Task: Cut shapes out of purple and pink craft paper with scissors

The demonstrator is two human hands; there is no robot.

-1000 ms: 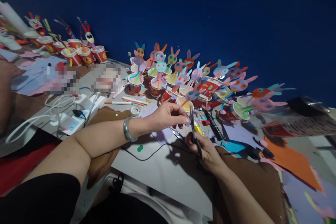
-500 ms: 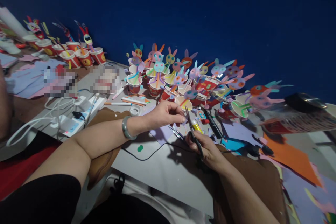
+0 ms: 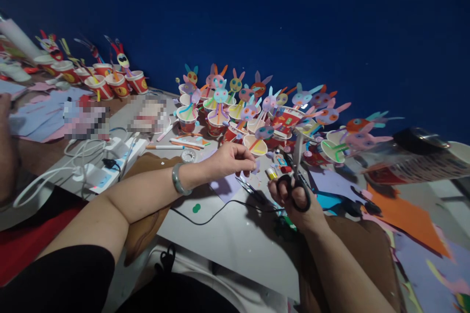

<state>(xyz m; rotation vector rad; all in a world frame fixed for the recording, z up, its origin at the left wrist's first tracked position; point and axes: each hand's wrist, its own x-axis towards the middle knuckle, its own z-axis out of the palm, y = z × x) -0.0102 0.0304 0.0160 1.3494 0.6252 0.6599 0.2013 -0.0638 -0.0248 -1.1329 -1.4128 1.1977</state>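
Ctr of frame: red-and-white paper cups (image 3: pixel 216 130) stood crowded on a grey bench (image 3: pixel 238 249). Paper figures (image 3: pixel 221 95) w/ long rabbit-like ears and ringed eyes rose from them on colored strips. The cup nearest the L hand (image 3: pixel 235 159) had an orange strip inside; one at ctr-right, tipped toward the viewer, held bright green strips (image 3: pixel 340 149). Upper left, a 2nd group of red cups (image 3: pixel 117 88) held yellow and orange strips plus red-eared figures (image 3: pixel 123 60). Far right, a clear bottle w/ a dark cap (image 3: pixel 420 141) lay slanted; contents too blurred to tell.

Scissors (image 3: pixel 297 159) were right of ctr, in the R hand (image 3: pixel 299 205), fingers through the black handles. Blades pointed to top of frame, long axis near vert. w/ a slight lean right; blurred, so can't tell if they were parted. Tips were well apart from the L hand.

L hand, w/ fingers pinched narrow, held a small purple scrap (image 3: pixel 256 166). Below it: a purple sheet (image 3: pixel 223 190) and, lower left, green paper dots (image 3: pixel 196 209) on the bench.
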